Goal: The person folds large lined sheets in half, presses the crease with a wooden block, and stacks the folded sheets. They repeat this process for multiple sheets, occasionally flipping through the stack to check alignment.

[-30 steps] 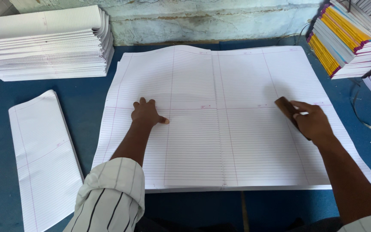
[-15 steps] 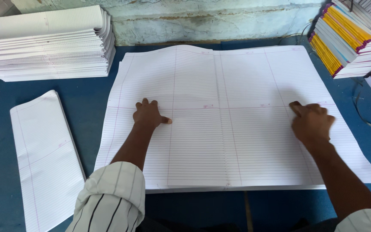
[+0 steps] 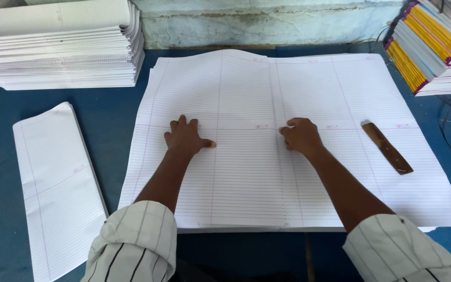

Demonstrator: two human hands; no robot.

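A large stack of ruled white sheets (image 3: 298, 94) lies flat on the blue table (image 3: 105, 120). My left hand (image 3: 185, 137) rests palm down on the sheets, left of their middle, fingers spread. My right hand (image 3: 302, 136) presses on the sheets near the centre fold line, fingers curled down onto the paper and holding nothing. A brown wooden stick (image 3: 387, 148) lies loose on the sheets to the right of my right hand, apart from it.
A folded bundle of ruled paper (image 3: 56, 183) lies at the left. A tall pile of folded sheets (image 3: 58, 47) stands at the back left. Stacked notebooks with coloured spines (image 3: 434, 47) fill the back right. A pale wall (image 3: 267, 21) runs behind.
My right hand let go of the wooden stick, which now lies on the sheets, and moved left to the centre. My left hand stayed in place.
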